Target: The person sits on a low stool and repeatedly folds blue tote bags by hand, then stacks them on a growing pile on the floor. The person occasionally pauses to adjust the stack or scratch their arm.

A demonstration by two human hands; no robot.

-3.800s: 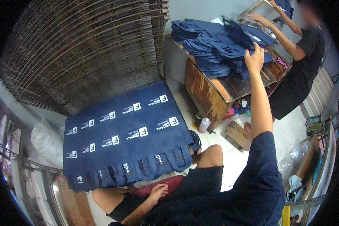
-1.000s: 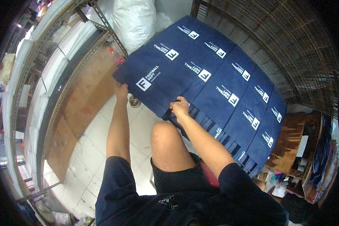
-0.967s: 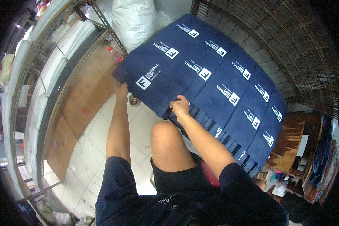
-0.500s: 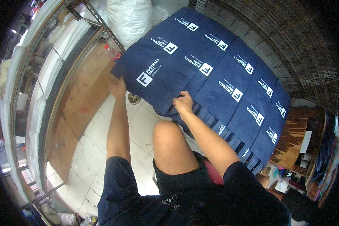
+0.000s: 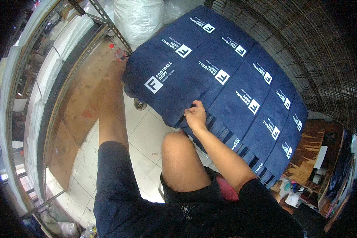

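Note:
A large spread of navy blue printed fabric panels [image 5: 178, 75], with white square logos and lettering, covers a raised surface ahead of me. My right hand [image 5: 196, 115] is closed on the near edge of this fabric, thumb and fingers pinched together. Along that edge, to the right of the hand, hang many layered dark strips. My left hand [image 5: 117, 67] is stretched out to the far left edge of the fabric. Its fingers are blurred and partly hidden against the cloth, so their grip does not show.
A metal-frame shelf [image 5: 55, 79] with stacked white sheets stands at the left. Beside it are a brown board [image 5: 79, 99] and a clear bottle with a red cap [image 5: 116, 51]. A white sack [image 5: 137, 22] stands behind. A wire grid [image 5: 297, 43] rises beyond the fabric.
My left hand has moved farther away along the fabric's left side, and the corner there no longer sticks out flat. My right hand keeps its pinch, shifted slightly.

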